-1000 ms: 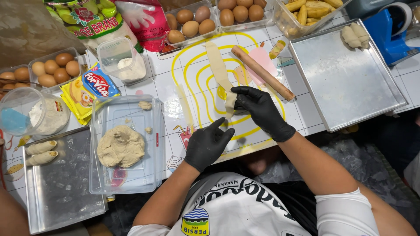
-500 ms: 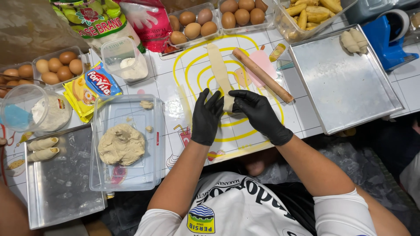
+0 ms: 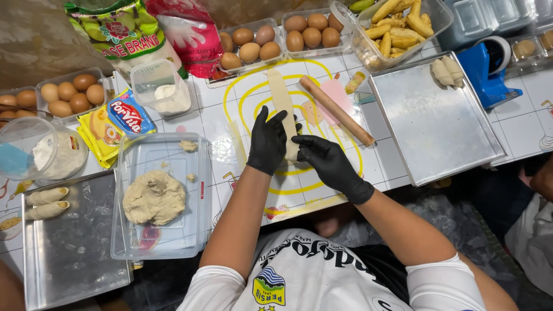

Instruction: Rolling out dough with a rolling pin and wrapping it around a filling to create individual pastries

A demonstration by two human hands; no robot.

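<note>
A long thin strip of pale dough (image 3: 280,98) lies on a white mat with yellow rings (image 3: 247,86). Both hands wear black gloves and meet at the strip's near end. My left hand (image 3: 269,140) rests on the left of that end, fingers pointing up the strip. From the right, my right hand (image 3: 326,164) pinches the same end, which looks rolled up between the fingers. A wooden rolling pin (image 3: 337,110) lies slantwise just right of the strip.
A clear tub (image 3: 196,173) holds a dough lump (image 3: 154,197). Metal trays sit at the right (image 3: 438,126) and lower left (image 3: 75,253), each with shaped dough pieces. Egg cartons (image 3: 276,40), a flour tub (image 3: 161,86), yellow packets (image 3: 115,124), peeled bananas (image 3: 397,26) and a blue tool (image 3: 489,72) surround.
My left hand has come up from the mat's near edge to the strip's near end, joining the right hand there. The right hand has stayed on the dough.
</note>
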